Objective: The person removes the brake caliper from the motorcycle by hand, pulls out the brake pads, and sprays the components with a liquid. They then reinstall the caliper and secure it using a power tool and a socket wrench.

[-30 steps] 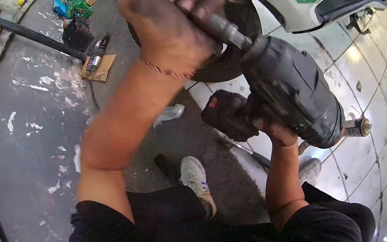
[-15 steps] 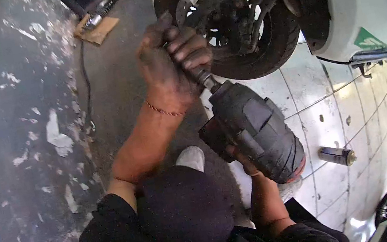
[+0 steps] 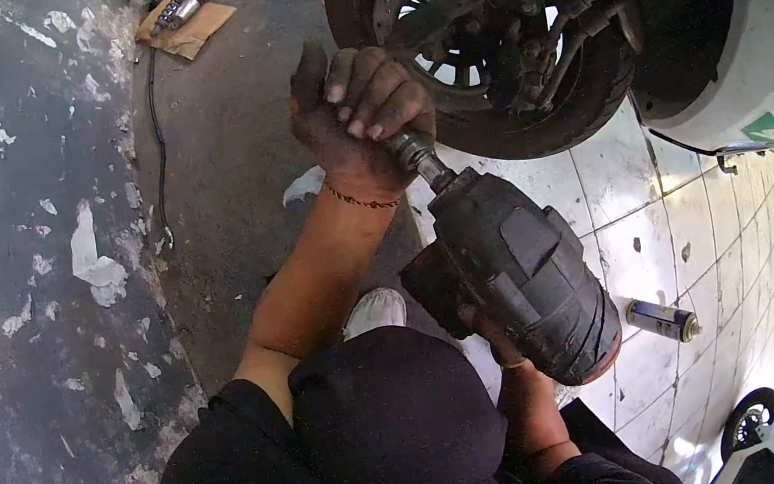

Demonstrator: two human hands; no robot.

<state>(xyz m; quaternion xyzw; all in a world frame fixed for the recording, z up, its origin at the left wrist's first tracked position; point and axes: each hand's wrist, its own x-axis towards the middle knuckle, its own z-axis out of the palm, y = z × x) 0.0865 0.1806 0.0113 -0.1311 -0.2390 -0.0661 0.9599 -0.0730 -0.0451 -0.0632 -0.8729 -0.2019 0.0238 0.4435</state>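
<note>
A bulky black impact wrench [image 3: 528, 270] points up and left, its rear end edged in red. My right hand [image 3: 493, 335] is wrapped around its handle, mostly hidden behind the tool's body. At the nose, a metal socket [image 3: 416, 154] runs into the closed fingers of my left hand [image 3: 366, 108], whose thumb sticks upward. The socket's far end is hidden inside that hand, and both hands are stained dark. Just beyond the left hand is a motorcycle wheel [image 3: 532, 136] with a black tyre, apart from the tool.
A white body panel [image 3: 771, 75] overhangs at the upper right. On the tiles lies a spray can [image 3: 663, 320]. A shock absorber [image 3: 187, 0] rests on cardboard [image 3: 207, 32], near a black cable [image 3: 159, 146]. Another wheel [image 3: 747, 420] stands lower right; a peeling grey surface [image 3: 24, 249] borders the left.
The view has shifted, bringing more of the wheel into sight. My left hand's fingers have moved along the socket and show more of its metal. My right hand keeps its hold.
</note>
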